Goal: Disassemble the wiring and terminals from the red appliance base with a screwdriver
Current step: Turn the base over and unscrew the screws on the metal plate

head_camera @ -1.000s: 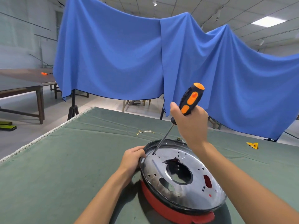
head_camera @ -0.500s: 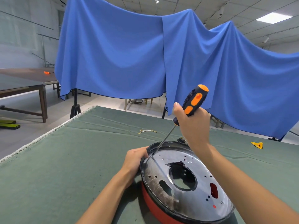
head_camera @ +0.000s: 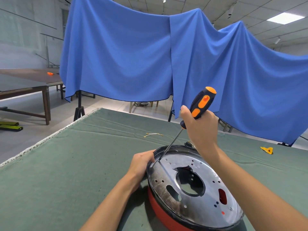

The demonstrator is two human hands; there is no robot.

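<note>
The red appliance base [head_camera: 160, 209] lies tilted on the green cloth, its shiny metal plate [head_camera: 205, 194] with a big centre hole facing up. My left hand [head_camera: 141, 162] grips the base's dark rim at the upper left. My right hand [head_camera: 200, 129] holds a black-and-orange screwdriver [head_camera: 200, 104] by the handle. Its shaft slants down left, and the tip touches the plate near the rim, right beside my left fingers. A short wire with brass terminals [head_camera: 153, 135] lies loose on the cloth beyond the base.
The green-covered table [head_camera: 75, 164] ends at a frayed edge on the left. A small yellow piece [head_camera: 267, 150] lies at the far right. A dark small part [head_camera: 188, 144] sits just behind the base. A blue curtain [head_camera: 133, 55] hangs behind; wooden tables [head_camera: 25, 85] stand far left.
The view has shifted slightly, so the base sits lower and further right in frame. The screwdriver tip stays at the plate's upper-left edge; both hands keep their hold.
</note>
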